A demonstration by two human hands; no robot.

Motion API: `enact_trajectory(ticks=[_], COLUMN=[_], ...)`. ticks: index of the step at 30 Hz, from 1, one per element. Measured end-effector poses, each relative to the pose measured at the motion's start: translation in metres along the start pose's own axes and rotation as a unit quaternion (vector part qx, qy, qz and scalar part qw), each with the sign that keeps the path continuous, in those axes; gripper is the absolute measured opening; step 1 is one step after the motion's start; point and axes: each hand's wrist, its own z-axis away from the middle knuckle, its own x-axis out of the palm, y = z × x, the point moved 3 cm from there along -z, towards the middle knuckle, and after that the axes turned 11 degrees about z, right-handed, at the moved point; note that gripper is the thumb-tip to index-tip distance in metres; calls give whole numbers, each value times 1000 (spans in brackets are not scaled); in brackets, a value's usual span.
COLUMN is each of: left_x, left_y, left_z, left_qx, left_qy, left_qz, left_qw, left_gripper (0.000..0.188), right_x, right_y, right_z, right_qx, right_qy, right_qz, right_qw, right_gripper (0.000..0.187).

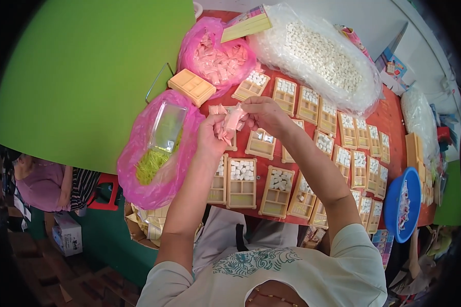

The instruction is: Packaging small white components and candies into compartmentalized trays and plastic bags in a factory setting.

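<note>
Both my hands meet above the near-left part of the red table, around small pink packets in clear wrapping. My left hand is closed round several of these packets. The fingers of my right hand pinch the upper end of one packet. Beneath them a cream tray is partly hidden by my hands. Close by stands another cream compartment tray with white pieces in it. At the back left, a pink plastic bag lies open, full of similar pink packets.
Rows of cream trays with white pieces cover the red table. A clear bag of white pieces lies behind. Stacked trays and a pink bag of yellow-green strips are left; a blue basin is right.
</note>
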Motion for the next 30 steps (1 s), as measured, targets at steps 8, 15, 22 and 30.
enact_trajectory(ticks=[8, 15, 22, 30], left_x=[-4, -8, 2, -4], left_y=[-41, -43, -41, -45], left_z=[10, 22, 52, 76], left_qx=[-51, -70, -97, -132], left_qy=[13, 40, 10, -39], left_qz=[77, 118, 106, 120], left_qw=[996, 990, 990, 983], left_gripper=[8, 12, 9, 7], right_x=[-17, -51, -74, -82], right_y=[23, 7, -2, -16], right_z=[20, 12, -7, -40], right_qx=[16, 31, 35, -35], right_qy=[36, 27, 11, -34], right_qz=[-39, 146, 440, 572], right_qw=[998, 988, 897, 819], right_gripper=[15, 19, 13, 12])
